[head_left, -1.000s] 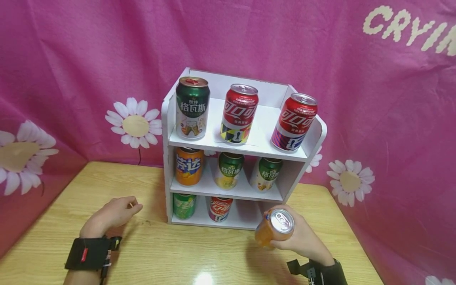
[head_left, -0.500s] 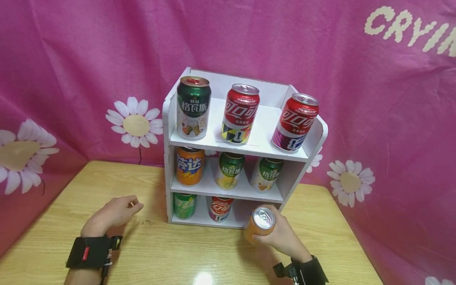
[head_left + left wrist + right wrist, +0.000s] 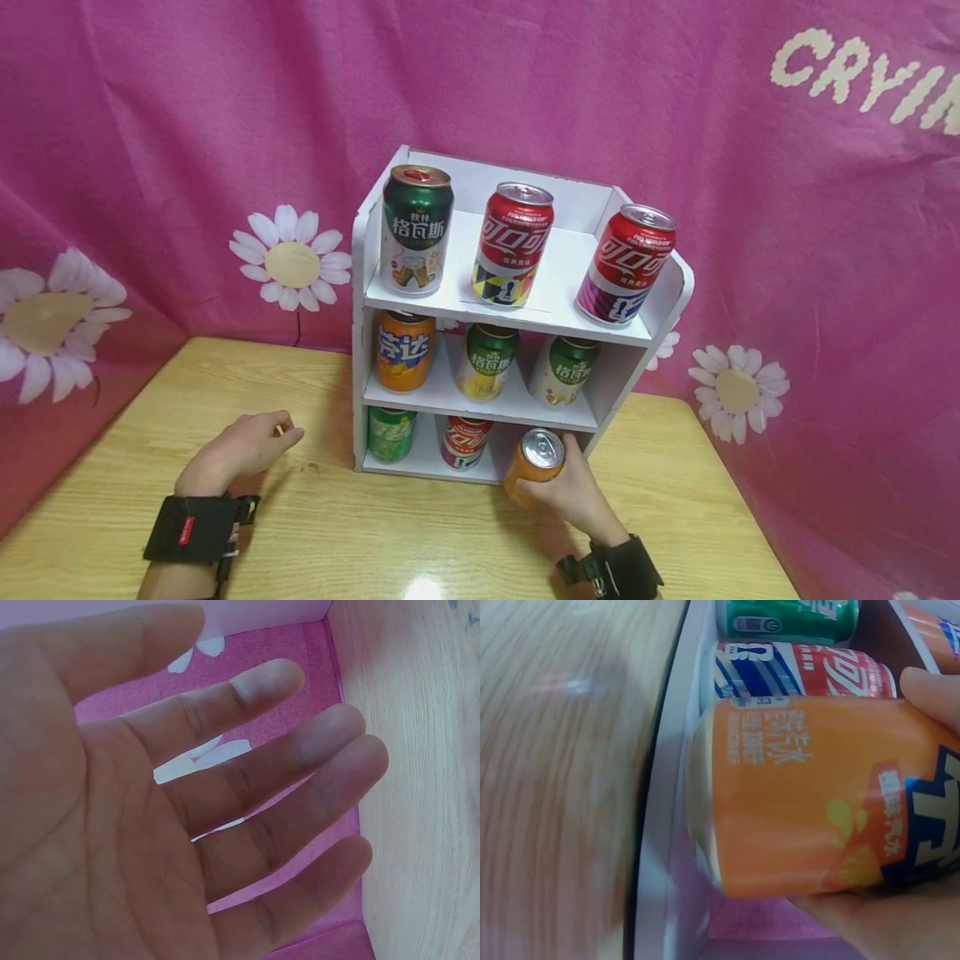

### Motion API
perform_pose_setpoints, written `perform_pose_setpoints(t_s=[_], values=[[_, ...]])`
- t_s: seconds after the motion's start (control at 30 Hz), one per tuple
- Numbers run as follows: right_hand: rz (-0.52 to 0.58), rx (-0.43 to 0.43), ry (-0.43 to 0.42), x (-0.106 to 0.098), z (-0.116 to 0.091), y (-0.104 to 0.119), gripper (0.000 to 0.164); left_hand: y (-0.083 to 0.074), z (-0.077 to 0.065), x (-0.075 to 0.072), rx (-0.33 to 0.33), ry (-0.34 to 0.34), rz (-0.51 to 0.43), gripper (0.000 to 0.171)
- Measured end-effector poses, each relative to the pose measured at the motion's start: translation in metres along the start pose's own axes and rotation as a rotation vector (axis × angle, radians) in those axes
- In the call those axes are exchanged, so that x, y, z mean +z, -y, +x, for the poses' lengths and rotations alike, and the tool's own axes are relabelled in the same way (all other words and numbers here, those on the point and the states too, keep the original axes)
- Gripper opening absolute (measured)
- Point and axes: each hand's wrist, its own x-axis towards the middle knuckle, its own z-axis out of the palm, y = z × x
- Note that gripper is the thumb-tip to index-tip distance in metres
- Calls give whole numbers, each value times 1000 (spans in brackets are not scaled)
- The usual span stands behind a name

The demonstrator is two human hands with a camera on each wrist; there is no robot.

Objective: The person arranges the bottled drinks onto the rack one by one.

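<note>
My right hand (image 3: 573, 492) grips an orange soda can (image 3: 531, 468) at the front of the white shelf's bottom tier, on its right side. In the right wrist view the orange can (image 3: 810, 795) fills the middle, with the thumb on one side and fingers on the other. Its base overlaps the shelf's front edge there. A red cola can (image 3: 467, 440) stands left of it, and a green can (image 3: 392, 433) stands farther left on the same tier. My left hand (image 3: 243, 450) holds nothing, left of the shelf; its fingers (image 3: 322, 795) are relaxed and apart.
The white three-tier shelf (image 3: 435, 477) stands on a wooden table (image 3: 322, 517) before a pink daisy cloth (image 3: 292, 100). Another orange can (image 3: 405, 354) and two green-topped cans (image 3: 487, 362) fill the middle tier. On top stand a green-and-white can (image 3: 417, 233) and two red cans (image 3: 513, 242).
My right hand has carried the orange can leftward and slightly farther in, up to the bottom tier's right opening. My left hand has stayed in place. The head view has shifted slightly.
</note>
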Motion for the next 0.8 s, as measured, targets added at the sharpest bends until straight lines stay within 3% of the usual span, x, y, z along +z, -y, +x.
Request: perform_pose_setpoints(t_s=[0.3,0.5,0.67,0.8], values=[[18,-26,-45,8,7,-9,89,-1,2,1,12,9,6,30],[23,-3,-60,12,11,-11,84,-1,1,0,14,10,11,29],[3,39,-51,10,9,5,78,-4,1,-3,11,12,18,29],[-6,63,-48,11,9,5,76,-4,1,-1,10,15,23,26]])
